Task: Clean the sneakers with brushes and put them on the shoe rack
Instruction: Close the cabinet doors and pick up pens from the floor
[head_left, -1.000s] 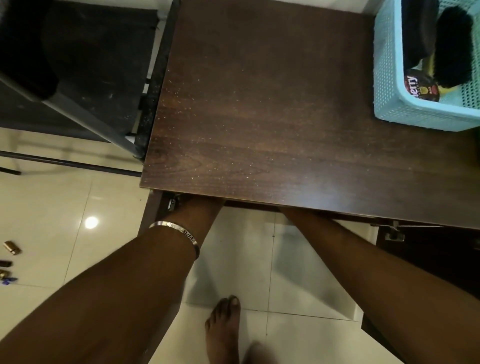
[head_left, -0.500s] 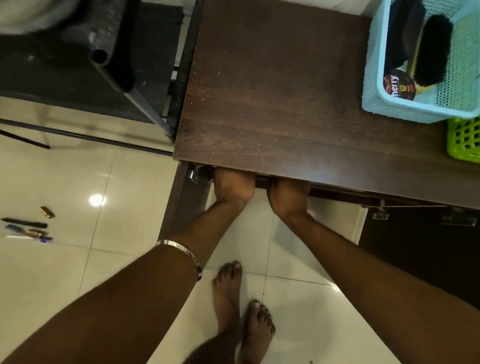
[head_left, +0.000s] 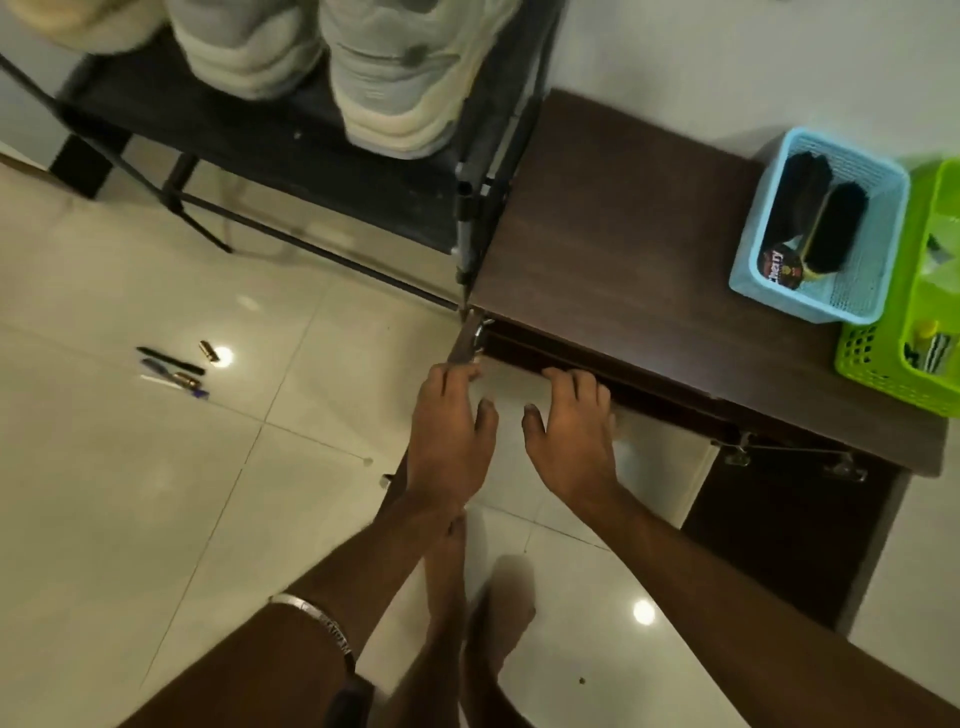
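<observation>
Two pale grey and cream sneakers (head_left: 395, 78) stand side by side on the black shoe rack (head_left: 249, 140) at the top left. Black brushes (head_left: 831, 228) and a round polish tin (head_left: 781, 266) lie in a light blue basket (head_left: 748, 275) on the dark wooden cabinet (head_left: 613, 228). My left hand (head_left: 449, 436) and my right hand (head_left: 569, 431) hover palm down in front of the cabinet's open lower front. Both hold nothing, and their fingers are spread.
A green basket (head_left: 872, 358) stands to the right of the blue one at the cabinet's edge. Pens and a small brass-coloured cap (head_left: 176, 366) lie on the pale tiled floor to the left. My bare feet (head_left: 498, 613) stand below the hands.
Both hands have come out from under the cabinet top and now hang free in front of it. The view has pulled back and up, which brings the rack and the sneakers into sight.
</observation>
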